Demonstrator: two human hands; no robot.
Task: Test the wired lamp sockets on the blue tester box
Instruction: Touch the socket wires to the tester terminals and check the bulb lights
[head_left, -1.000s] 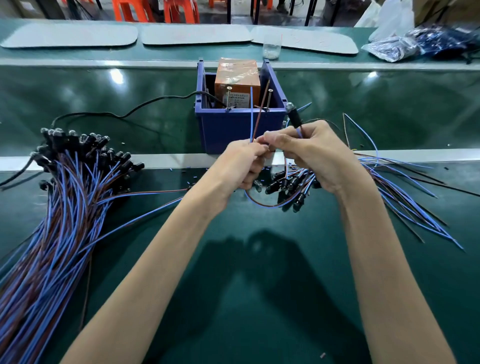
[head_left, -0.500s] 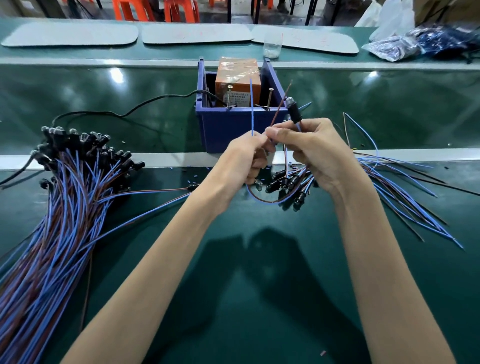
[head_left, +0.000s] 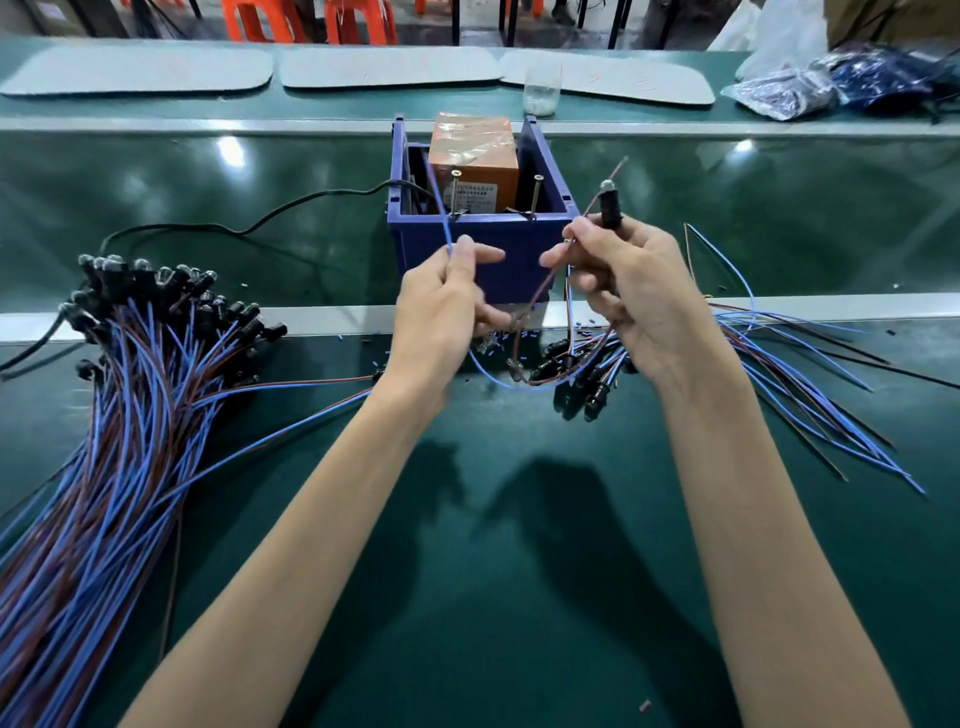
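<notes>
Standing by the bench, I see the person with both hands raised just in front of the blue tester box (head_left: 519, 236). The left hand (head_left: 441, 306) pinches the blue lead (head_left: 440, 218) between thumb and fingers, its bare end pointing up toward the left screw post (head_left: 455, 189) at the box's front rim. The right hand (head_left: 631, 291) is curled round one lamp socket (head_left: 608, 205), bulb end up, and also pinches the brown lead (head_left: 597, 200) at its fingertips, to the right of the box and near the right screw post (head_left: 535, 195). Neither wire end touches a post, and I see no glow from the bulb, so I take this socket as not yet tested; each lead has yet to be laid on its post.

As for the whole job, a large bundle (head_left: 130, 374) of wired sockets lies well to the left of the box, and a small heap (head_left: 582, 374) sits just in front of the box, under the right hand, with loose wires (head_left: 805, 374) fanning off to the right. Which lot is finished I cannot tell; my guess is the small heap is what remains, so the work looks well along. An orange unit (head_left: 475, 150) sits inside the box, and a black cord (head_left: 291, 208) runs off from it to the left
</notes>
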